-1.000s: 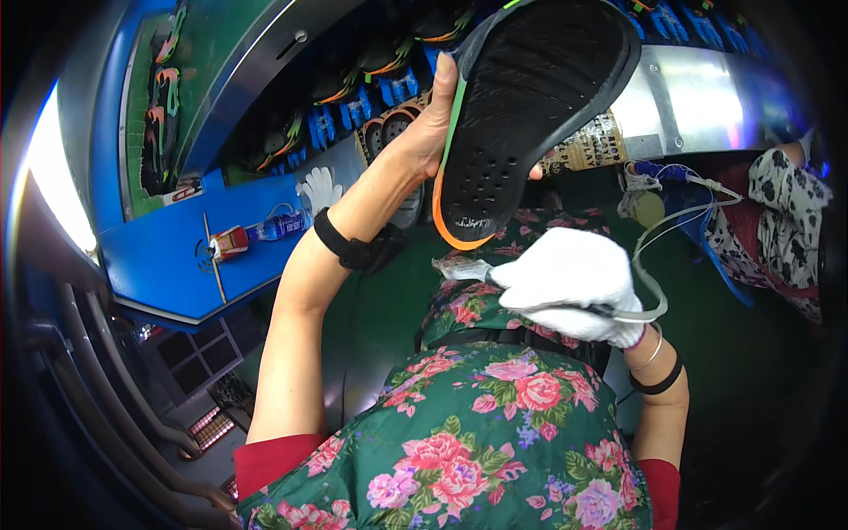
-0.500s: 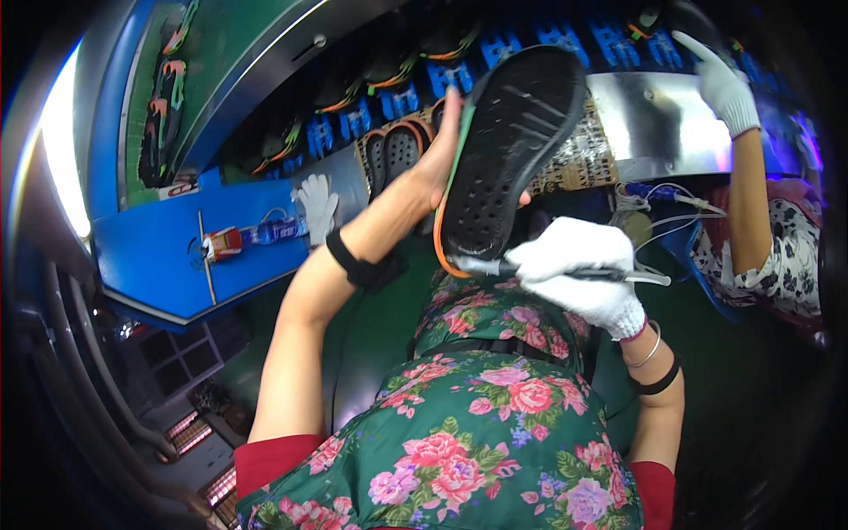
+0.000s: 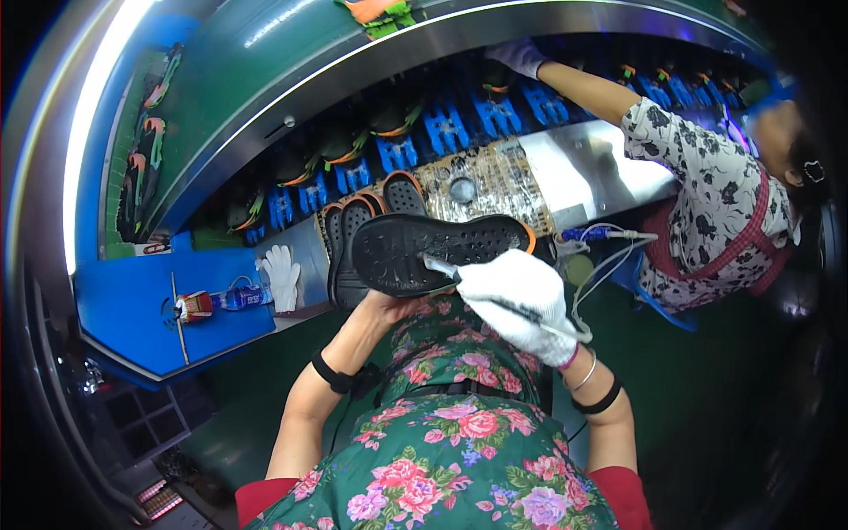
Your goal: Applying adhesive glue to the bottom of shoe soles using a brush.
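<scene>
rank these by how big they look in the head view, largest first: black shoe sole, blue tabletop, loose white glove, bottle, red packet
1. blue tabletop
2. black shoe sole
3. loose white glove
Bottle and red packet: smallest, too alike to rank

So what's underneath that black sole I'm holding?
Your left hand is underneath, but the black sole hides most of its fingers. Parts of other soles show past its edges; whatever else lies beneath is covered.
</scene>
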Motion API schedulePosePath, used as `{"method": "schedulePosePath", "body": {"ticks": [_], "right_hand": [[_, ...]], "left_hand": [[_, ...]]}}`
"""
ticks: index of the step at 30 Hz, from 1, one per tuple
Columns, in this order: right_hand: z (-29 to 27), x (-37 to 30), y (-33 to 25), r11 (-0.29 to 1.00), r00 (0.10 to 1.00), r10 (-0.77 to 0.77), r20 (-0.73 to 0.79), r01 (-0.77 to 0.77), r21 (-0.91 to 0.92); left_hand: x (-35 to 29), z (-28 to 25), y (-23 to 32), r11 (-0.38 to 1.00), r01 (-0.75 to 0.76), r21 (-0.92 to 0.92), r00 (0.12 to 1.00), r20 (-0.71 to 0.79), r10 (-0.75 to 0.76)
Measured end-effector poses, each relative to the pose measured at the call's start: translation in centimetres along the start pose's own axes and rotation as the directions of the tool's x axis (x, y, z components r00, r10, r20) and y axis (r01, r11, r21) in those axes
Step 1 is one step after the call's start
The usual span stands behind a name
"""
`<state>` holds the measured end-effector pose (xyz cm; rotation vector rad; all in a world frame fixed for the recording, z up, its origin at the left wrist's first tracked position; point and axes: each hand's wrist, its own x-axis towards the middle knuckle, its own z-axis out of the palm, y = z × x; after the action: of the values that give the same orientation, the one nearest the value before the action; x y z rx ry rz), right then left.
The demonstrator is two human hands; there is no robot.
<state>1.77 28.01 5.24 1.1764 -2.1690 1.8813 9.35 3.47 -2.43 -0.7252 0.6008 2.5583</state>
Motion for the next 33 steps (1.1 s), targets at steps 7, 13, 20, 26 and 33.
{"method": "schedulePosePath", "body": {"ticks": [7,13,20,26,33], "right_hand": [[0.5,0.4,-1.8,0.996,0.972,-0.044,-0.231,0.024,-0.089],[-0.9,2.6,-3.0,0.985,0.982,-0.07,-0.176,0.039,-0.171],[-0.9,5.1,-3.6,0.938,0.974,-0.156,-0.166,0.093,-0.334],[-0.6,5.3,-3.4,0.881,0.98,-0.181,-0.088,0.121,-0.457],[0.3,4.8,-3.2,0.965,0.988,-0.108,-0.107,0.078,-0.251]], "left_hand": [[-1.9,5.6,0.2,0.97,-0.102,-0.221,0.973,0.183,0.144],[1.3,2.4,-1.8,0.983,-0.123,-0.135,0.976,0.165,0.145],[1.4,3.9,-3.1,0.955,-0.003,-0.297,0.964,0.253,0.082],[1.7,5.1,-4.2,0.956,-0.008,-0.295,0.903,0.408,0.133],[2.7,5.2,-3.5,0.933,0.039,-0.358,0.903,0.412,0.12]]}}
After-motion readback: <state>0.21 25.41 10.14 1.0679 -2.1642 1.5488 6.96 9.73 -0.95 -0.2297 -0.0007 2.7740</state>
